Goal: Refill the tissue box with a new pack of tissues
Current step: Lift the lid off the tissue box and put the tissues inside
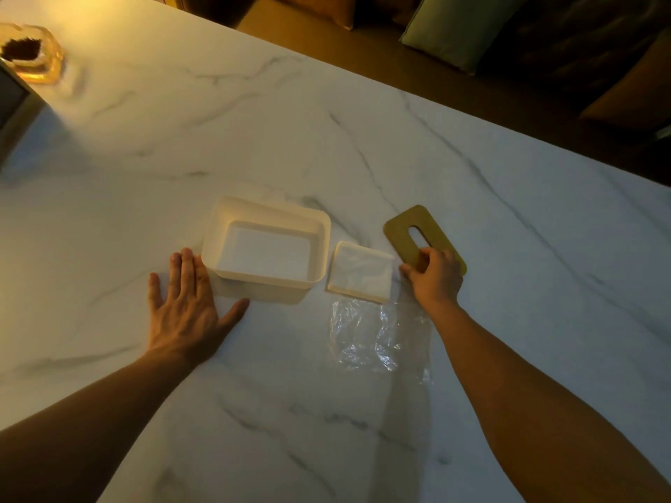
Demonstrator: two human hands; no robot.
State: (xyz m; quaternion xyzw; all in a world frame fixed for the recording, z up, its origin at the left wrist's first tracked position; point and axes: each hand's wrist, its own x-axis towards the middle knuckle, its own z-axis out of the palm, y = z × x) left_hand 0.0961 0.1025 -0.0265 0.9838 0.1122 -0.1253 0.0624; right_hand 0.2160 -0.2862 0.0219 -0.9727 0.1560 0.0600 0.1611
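Note:
A white open tissue box (210,234) stands lidless on the marble table, nothing inside it. Right beside it lies a white stack of tissues (361,272). A crumpled clear plastic wrapper (377,335) lies flat in front of the stack. The brown wooden lid (406,223) with an oval slot rests on the table to the right. My right hand (434,277) grips the lid's near end. My left hand (187,306) lies flat, fingers spread, on the table against the box's left side.
The marble table (326,121) runs far to the back. An amber glass dish (34,54) and a dark box edge (14,103) sit at the far left. Cushions and a sofa (472,27) lie beyond the table's far edge.

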